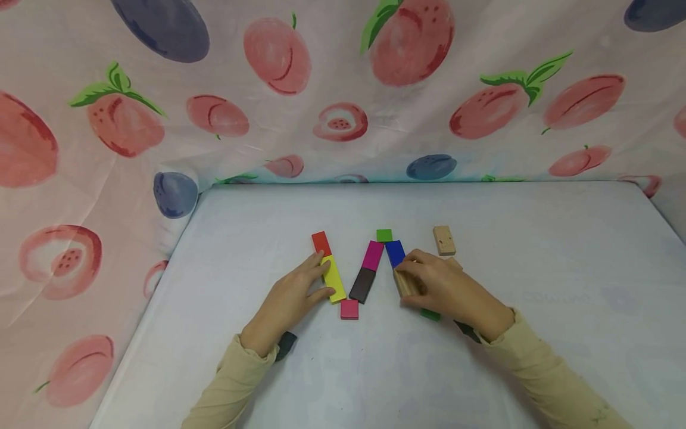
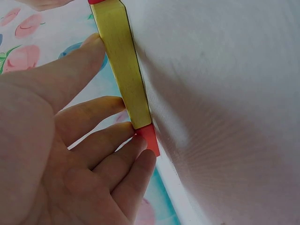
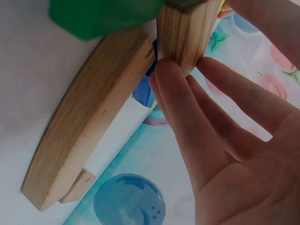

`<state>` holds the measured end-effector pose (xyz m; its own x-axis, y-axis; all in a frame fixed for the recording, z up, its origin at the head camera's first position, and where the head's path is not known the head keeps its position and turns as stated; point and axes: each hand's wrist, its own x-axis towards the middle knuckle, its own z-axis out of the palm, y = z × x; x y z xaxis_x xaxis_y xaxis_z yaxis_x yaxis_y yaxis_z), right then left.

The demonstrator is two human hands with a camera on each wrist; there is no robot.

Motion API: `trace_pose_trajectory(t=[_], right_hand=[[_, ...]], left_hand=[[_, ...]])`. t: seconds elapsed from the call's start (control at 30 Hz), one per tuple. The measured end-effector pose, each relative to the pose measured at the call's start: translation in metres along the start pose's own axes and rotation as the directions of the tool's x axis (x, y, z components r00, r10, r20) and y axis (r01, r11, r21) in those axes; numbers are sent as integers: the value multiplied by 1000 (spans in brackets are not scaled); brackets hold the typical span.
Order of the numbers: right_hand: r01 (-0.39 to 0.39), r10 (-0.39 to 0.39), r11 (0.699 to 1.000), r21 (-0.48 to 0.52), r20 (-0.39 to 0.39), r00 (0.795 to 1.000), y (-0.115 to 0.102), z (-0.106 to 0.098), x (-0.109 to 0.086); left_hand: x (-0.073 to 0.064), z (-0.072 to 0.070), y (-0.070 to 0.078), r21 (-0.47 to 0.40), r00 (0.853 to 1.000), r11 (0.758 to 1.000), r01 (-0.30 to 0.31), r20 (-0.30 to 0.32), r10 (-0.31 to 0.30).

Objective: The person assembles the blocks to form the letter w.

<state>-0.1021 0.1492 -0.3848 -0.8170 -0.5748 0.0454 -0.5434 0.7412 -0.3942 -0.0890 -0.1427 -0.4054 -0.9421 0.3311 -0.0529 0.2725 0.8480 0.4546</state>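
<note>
My left hand rests its fingertips along the side of a yellow block, with thumb and fingers on the same side in the left wrist view. A red block adjoins the yellow one's far end. My right hand pinches a striped wooden block between thumb and fingers, at the near end of a blue block. Partly hidden below that hand is a green block. Between the hands lie a magenta block, a dark brown block, a pink block and a small green block.
A plain wooden block lies beyond my right hand. A longer wooden block is beside that hand, mostly covered in the head view. Fruit-patterned cloth hangs behind the white tabletop.
</note>
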Motion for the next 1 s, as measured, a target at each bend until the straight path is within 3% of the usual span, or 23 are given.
trace_pose_trajectory(t=[1.0], right_hand=[[42,-42,999,-30,1,999,1,6,-1]], left_hand=[[1,1,-1,3,1000,1000,-7,-4,7]])
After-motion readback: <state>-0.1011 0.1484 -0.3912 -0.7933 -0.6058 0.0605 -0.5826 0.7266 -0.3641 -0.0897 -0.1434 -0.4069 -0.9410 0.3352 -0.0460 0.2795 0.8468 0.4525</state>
